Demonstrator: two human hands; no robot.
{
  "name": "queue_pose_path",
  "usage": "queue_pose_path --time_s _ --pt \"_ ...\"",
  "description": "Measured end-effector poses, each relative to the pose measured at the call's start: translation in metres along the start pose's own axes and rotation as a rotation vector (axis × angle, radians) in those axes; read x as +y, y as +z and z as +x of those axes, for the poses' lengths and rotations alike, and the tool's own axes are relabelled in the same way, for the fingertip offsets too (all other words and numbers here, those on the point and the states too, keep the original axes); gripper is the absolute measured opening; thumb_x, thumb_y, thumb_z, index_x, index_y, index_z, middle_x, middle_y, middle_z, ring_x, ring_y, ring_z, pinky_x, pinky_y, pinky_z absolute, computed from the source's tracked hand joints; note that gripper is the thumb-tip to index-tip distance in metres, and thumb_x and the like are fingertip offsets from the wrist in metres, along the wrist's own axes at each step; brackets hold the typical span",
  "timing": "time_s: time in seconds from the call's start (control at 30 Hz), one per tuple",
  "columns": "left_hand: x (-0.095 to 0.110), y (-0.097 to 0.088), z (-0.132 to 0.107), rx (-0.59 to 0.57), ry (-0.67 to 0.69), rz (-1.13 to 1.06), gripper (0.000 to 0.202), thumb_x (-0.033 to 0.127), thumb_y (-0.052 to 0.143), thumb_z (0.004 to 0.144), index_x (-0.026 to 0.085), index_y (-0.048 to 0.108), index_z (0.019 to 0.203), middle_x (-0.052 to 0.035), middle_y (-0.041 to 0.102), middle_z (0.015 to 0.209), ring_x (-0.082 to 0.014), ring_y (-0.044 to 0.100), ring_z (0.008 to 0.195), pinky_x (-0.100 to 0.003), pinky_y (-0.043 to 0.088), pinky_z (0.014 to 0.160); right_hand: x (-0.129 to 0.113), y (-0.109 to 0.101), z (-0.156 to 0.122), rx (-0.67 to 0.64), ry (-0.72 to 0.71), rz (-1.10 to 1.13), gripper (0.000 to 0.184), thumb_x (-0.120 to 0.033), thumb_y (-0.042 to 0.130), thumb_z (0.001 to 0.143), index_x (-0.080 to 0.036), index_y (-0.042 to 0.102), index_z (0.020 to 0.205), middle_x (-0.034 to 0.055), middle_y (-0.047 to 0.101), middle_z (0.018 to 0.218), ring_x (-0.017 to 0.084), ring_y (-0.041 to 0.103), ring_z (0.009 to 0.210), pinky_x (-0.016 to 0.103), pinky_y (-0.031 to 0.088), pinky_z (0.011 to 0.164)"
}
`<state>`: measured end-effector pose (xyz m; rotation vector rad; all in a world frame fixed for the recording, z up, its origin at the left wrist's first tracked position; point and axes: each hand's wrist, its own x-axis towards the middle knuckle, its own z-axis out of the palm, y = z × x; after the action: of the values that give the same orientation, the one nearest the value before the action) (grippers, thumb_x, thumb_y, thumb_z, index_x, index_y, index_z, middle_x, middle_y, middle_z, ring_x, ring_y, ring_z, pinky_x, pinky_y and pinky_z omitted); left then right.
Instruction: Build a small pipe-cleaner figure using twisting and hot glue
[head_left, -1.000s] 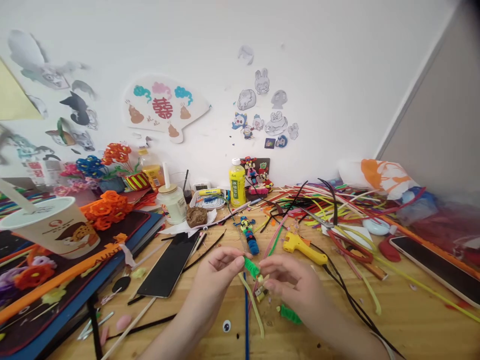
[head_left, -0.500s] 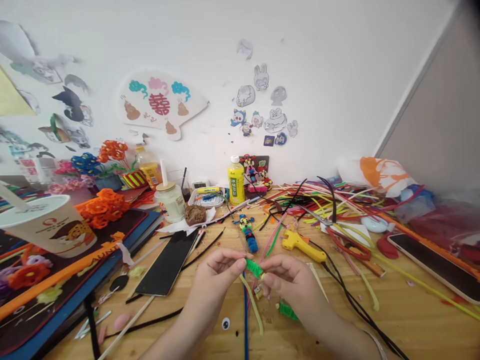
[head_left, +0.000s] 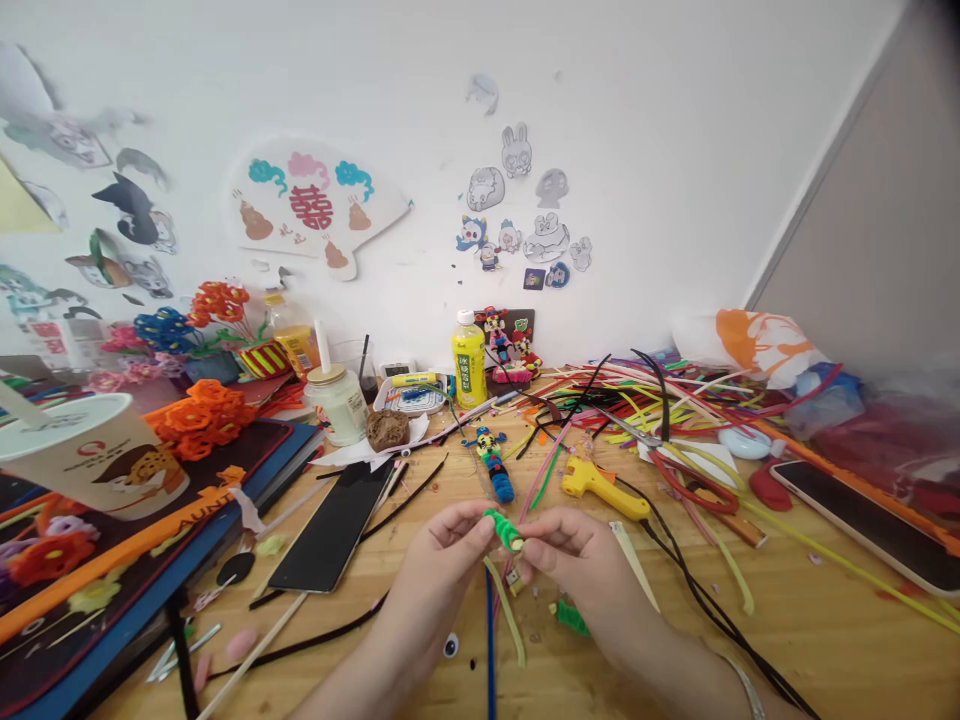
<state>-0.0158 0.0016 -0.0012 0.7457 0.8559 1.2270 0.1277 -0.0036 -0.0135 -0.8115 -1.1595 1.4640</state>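
Between my two hands is a short coil of green pipe cleaner point(head_left: 503, 530) with a pale yellow tip at its right end. My left hand point(head_left: 450, 555) pinches its left end between thumb and fingers. The fingertips of my right hand point(head_left: 576, 562) close on the yellow end. A second green coiled piece point(head_left: 572, 618) lies on the table, partly hidden under my right hand. Just beyond my hands rests a small pipe-cleaner figure point(head_left: 492, 465) in blue with a yellow face. A pale yellow pipe cleaner point(head_left: 506, 612) and a blue one point(head_left: 490, 640) lie below my hands.
A yellow glue gun point(head_left: 604, 488) with a black cable lies right of the figure. A black phone point(head_left: 330, 530) is on the left, another phone point(head_left: 862, 520) on the right. Loose pipe cleaners point(head_left: 675, 400) and scissors point(head_left: 626, 428) lie behind. A drink bottle point(head_left: 469, 360) stands near the wall.
The green coil has turned slightly in my fingers, so its yellow end shows more. Both hands keep nearly the same place. The whole view has shifted a little.
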Motion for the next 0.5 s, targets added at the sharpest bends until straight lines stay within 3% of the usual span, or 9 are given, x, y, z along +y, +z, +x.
queue_pose_path --time_s 0.23,0.43,0.5 --pt "-0.0044 -0.0013 -0.0002 0.012 -0.036 -0.103 0.020 0.019 0.077 0.058 0.015 0.066 0.074 -0.0004 0.065 0.065 -0.0092 0.056 0.060 -0.021 0.045 0.063 -0.0012 0.0023 -0.0004 0.006 -0.002 -0.031 0.018 -0.032 0.069 0.067 -0.017 0.064 0.074 -0.0012 0.064 0.061 0.011 0.059 0.056 0.025 0.048 0.059" --pt "-0.0037 0.0046 -0.0038 -0.096 -0.055 -0.108 0.016 0.026 0.072 0.064 0.013 0.063 0.069 -0.0001 0.060 0.058 -0.0107 0.052 0.053 -0.023 0.043 0.052 0.0036 0.0079 -0.0028 0.023 -0.005 -0.057 0.020 -0.034 0.069 0.066 -0.016 0.062 0.072 -0.0010 0.064 0.060 0.012 0.060 0.055 0.025 0.049 0.056" --pt "-0.0034 0.0047 -0.0044 -0.071 -0.046 -0.093 0.015 0.026 0.071 0.065 0.014 0.063 0.067 -0.0001 0.060 0.060 -0.0101 0.052 0.055 -0.023 0.044 0.056 0.0010 0.0063 -0.0010 0.007 -0.003 -0.117 0.020 -0.034 0.067 0.067 -0.016 0.061 0.074 -0.0004 0.064 0.061 0.013 0.061 0.056 0.026 0.049 0.057"
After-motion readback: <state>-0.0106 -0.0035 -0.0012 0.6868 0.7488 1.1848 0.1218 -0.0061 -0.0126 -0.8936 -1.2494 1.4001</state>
